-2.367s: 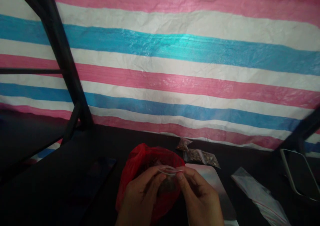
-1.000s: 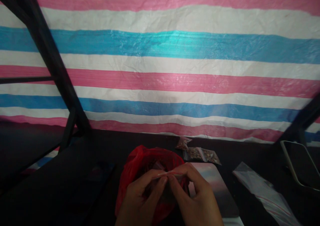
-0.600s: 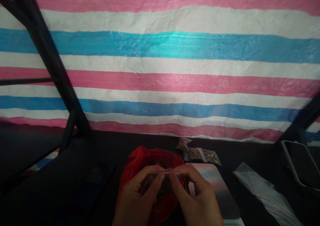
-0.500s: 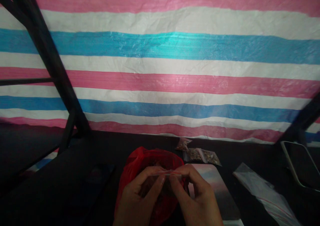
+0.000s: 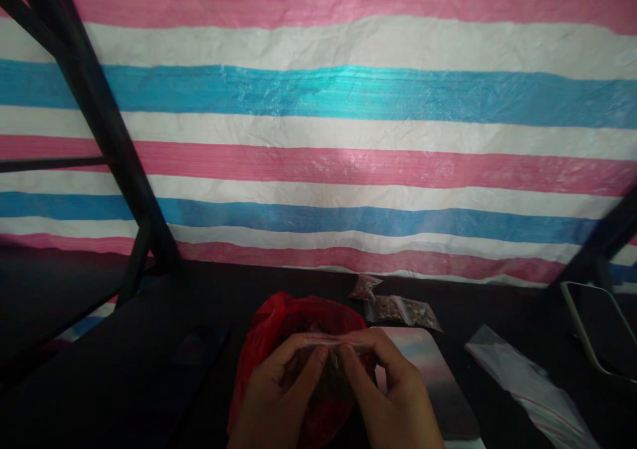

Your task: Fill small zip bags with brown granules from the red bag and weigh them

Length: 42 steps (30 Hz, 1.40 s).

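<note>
Inspector: State the position of both hands.
Recorder: The left hand [image 5: 276, 392] and right hand [image 5: 398, 390] are bare, side by side at the lower edge of view.
Inspector: Thumbs?
Recorder: The left thumb [image 5: 309, 376] and right thumb [image 5: 357, 373] angle forward and inward, tips near but apart.
Inspector: And the rest?
Recorder: Index fingers [image 5: 384, 347] bent, opposing the thumbs in a pinch. Other fingers largely hidden.

Illumination is dim and uneven. A bright, glossy patch of glare sits high on the striped sheet [image 5: 338, 130], whereas the bench [image 5: 219, 290] falls into near-black shadow. Detail between the fingers [image 5: 309, 375] is murky.
</note>
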Each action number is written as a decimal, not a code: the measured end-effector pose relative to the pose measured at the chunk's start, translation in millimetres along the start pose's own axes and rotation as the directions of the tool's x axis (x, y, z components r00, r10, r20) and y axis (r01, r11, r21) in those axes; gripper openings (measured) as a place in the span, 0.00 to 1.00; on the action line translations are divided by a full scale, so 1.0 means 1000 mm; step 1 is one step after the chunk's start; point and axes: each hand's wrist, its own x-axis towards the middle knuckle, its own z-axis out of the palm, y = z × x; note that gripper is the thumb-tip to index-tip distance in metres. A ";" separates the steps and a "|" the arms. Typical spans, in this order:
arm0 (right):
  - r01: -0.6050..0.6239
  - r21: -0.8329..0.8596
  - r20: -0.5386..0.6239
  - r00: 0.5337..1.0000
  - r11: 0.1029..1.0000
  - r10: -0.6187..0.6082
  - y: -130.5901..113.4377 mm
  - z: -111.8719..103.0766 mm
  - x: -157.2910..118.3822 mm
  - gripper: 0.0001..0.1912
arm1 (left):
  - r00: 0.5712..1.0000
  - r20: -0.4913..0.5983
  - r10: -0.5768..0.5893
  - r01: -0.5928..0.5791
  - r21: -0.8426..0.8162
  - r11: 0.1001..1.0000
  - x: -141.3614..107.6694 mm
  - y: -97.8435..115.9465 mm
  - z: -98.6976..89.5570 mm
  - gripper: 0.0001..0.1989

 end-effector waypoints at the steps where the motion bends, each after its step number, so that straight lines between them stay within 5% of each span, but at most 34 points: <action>1: 0.006 -0.002 0.005 1.000 1.000 -0.006 0.001 0.000 0.000 0.10 | 1.000 -0.009 0.007 -0.007 0.005 1.000 0.000 -0.001 0.000 0.13; 13: -0.061 0.041 0.061 0.996 0.997 0.059 0.004 0.001 0.000 0.12 | 0.999 -0.024 0.027 -0.027 0.030 0.999 0.003 -0.001 -0.001 0.14; 21: -0.039 0.080 -0.141 0.989 0.996 0.050 -0.014 0.015 -0.006 0.07 | 0.998 -0.022 0.055 -0.054 0.053 0.997 0.000 0.000 0.000 0.14; 37: -0.050 0.055 -0.062 0.997 0.997 0.054 -0.018 0.009 -0.004 0.05 | 0.999 0.018 0.047 -0.047 -0.009 0.999 0.000 0.000 -0.002 0.12; 42: -0.082 0.016 0.071 0.994 0.997 0.080 -0.005 0.001 0.001 0.09 | 0.999 -0.031 0.028 -0.028 0.022 0.999 0.003 -0.003 -0.003 0.13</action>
